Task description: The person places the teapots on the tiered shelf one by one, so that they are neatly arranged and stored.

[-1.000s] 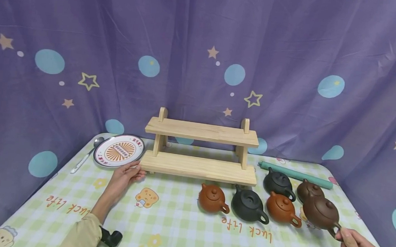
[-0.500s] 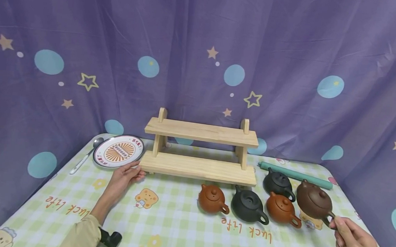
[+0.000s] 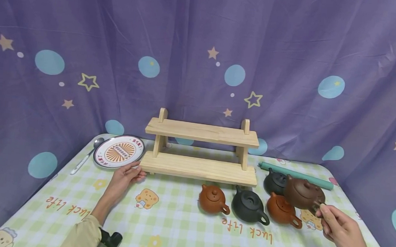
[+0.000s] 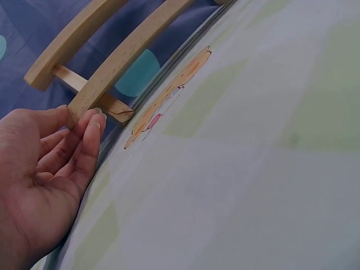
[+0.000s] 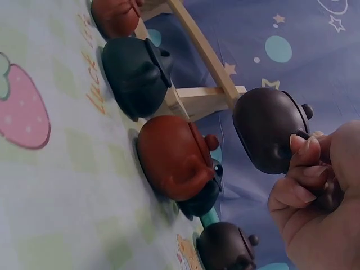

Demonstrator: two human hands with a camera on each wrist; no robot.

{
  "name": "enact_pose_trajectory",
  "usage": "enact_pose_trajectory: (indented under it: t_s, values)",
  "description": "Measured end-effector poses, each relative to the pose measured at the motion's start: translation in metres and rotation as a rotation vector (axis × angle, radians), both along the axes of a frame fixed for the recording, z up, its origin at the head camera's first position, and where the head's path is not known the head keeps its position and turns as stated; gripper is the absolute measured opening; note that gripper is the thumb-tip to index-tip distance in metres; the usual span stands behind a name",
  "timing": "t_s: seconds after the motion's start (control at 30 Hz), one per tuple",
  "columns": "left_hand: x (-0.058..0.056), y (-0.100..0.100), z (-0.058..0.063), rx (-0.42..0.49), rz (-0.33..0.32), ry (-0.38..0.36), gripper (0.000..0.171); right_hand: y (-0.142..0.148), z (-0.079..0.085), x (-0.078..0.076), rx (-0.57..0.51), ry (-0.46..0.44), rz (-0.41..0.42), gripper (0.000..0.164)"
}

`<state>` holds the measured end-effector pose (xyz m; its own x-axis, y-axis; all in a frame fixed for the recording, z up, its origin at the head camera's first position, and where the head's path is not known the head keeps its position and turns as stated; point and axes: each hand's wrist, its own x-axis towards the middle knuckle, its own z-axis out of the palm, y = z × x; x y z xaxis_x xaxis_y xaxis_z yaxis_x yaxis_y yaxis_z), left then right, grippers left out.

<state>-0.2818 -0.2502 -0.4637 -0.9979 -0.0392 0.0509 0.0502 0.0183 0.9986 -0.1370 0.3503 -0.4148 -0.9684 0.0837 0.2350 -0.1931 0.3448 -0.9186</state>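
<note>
Left hand (image 3: 126, 178): thumb and fingers pinch the near end of the lower board of a two-tier wooden stand (image 3: 199, 168). The stand extends from that hand towards the right-hand side, standing on the tabletop (image 3: 176, 229), which bears a checked cloth.

Right hand (image 3: 340, 225): fingers curled, pinching the handle of a dark brown teapot (image 3: 304, 193). The teapot is held above the tabletop, lid uppermost, spout pointing away from the hand.

Nearest the right hand on its inner side, below the held teapot, sits an orange teapot (image 3: 279, 209); beyond it, a black teapot (image 3: 273, 182), partly covered in the head view. Between the hands, closer to the right, are a wide black teapot (image 3: 247, 205) and a second orange teapot (image 3: 211, 200). A second brown teapot (image 5: 222, 244) shows in the right wrist view, clear of the fingers. Beyond the right hand lies a green roll (image 3: 298, 174).

Just beyond the left hand is an oval plate (image 3: 119, 151), with a spoon (image 3: 84, 161) on its outer side.
</note>
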Motion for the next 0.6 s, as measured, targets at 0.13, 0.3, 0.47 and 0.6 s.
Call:
enact_pose_trajectory:
  t_s: [0.13,0.3,0.47,0.6]
  values:
    - [0.001,0.0,0.001,-0.018,0.006,-0.006,0.049,-0.006,0.003,-0.007,-0.038,0.01,0.038,0.03]
    - [0.001,0.0,0.001,-0.026,0.011,-0.007,0.049,-0.016,0.006,-0.015,-0.011,0.011,0.056,0.031]
    - [0.001,0.0,0.0,-0.034,0.015,0.0,0.048,-0.024,0.01,-0.021,0.0,0.028,0.078,0.032]
    - [0.0,0.0,0.0,-0.027,0.015,0.004,0.048,-0.03,0.012,-0.026,0.009,0.044,0.109,0.034]
